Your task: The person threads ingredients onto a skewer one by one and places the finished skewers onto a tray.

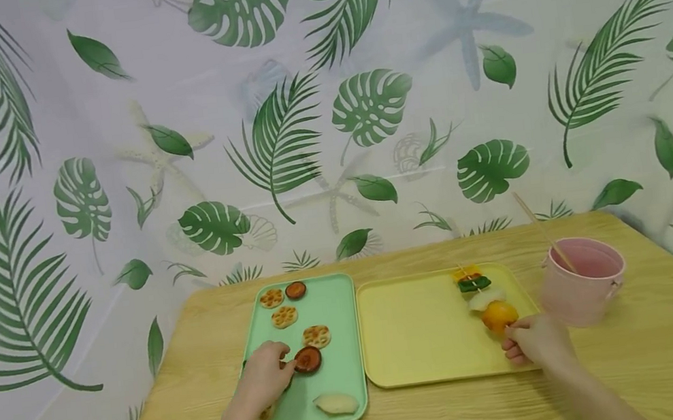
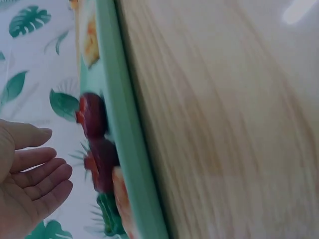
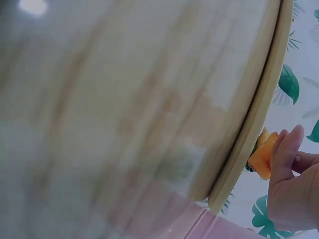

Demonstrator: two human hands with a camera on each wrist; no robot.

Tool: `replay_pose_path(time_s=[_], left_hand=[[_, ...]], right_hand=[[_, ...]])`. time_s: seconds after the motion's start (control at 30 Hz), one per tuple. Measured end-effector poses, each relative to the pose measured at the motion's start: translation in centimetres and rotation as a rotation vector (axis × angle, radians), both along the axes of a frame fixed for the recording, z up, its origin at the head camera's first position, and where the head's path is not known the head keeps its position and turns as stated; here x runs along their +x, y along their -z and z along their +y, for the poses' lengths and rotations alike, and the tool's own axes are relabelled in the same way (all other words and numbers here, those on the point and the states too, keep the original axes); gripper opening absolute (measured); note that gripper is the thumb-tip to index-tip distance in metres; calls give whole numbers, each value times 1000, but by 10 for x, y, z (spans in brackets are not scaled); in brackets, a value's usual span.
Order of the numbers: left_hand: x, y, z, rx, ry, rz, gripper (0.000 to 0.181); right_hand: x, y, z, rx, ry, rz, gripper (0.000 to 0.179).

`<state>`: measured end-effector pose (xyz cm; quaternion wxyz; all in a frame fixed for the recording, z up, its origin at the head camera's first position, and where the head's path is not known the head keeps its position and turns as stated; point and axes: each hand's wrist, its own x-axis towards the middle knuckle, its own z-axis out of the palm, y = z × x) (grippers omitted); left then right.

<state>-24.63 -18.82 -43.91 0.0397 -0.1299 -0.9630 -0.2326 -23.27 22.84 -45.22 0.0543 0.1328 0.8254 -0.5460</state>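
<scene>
On the yellow tray [image 1: 423,331] lies a skewer threaded with a yellow piece [image 1: 467,271], a green pepper piece [image 1: 473,284], a white piece [image 1: 486,299] and a round orange piece [image 1: 499,317]. My right hand [image 1: 538,343] pinches the skewer's near end, just below the orange piece; its tip shows past the fingers in the right wrist view. Over the green tray [image 1: 334,306], my left hand [image 1: 265,375] has its fingertips right at a brown round slice [image 1: 308,360]. In the left wrist view, the left hand [image 2: 32,174] has extended fingers with nothing between them.
Round browned slices with holes [image 1: 316,337], another brown slice [image 1: 296,290] and a white wedge [image 1: 336,404] lie on the green tray. Dark red pieces [image 2: 93,117] sit along its edge. A pink bucket [image 1: 581,287] holding a stick [image 1: 545,232] stands right of the yellow tray.
</scene>
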Motion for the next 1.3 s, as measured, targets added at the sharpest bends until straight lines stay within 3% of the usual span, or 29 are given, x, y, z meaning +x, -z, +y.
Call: replay_pose_path(time_s=[0.07,0.17,0.27,0.33,0.53,0.77,1.3], left_hand=[[-7,1,-1,-12,-19,19,24],[-15,2,2,-10,-12,-14,28],[-22,3,9,-26,46,-85,37],[-25,4,14,-64,89,-116,43],[-28,11,21,-173,148,-105,41],[-28,20,20,-141,158,-146,32],[-29,21,12,-127,145,-97,35]], right_hand=[[0,0,6,55,-3,11,28],[2,1,11,253,-42,50,24],[5,1,13,490,-88,69,24],[6,2,13,593,-111,70,26],[8,6,10,627,-134,47,28],[13,5,4,661,-168,39,26],[11,-4,-7,732,-194,124,26]])
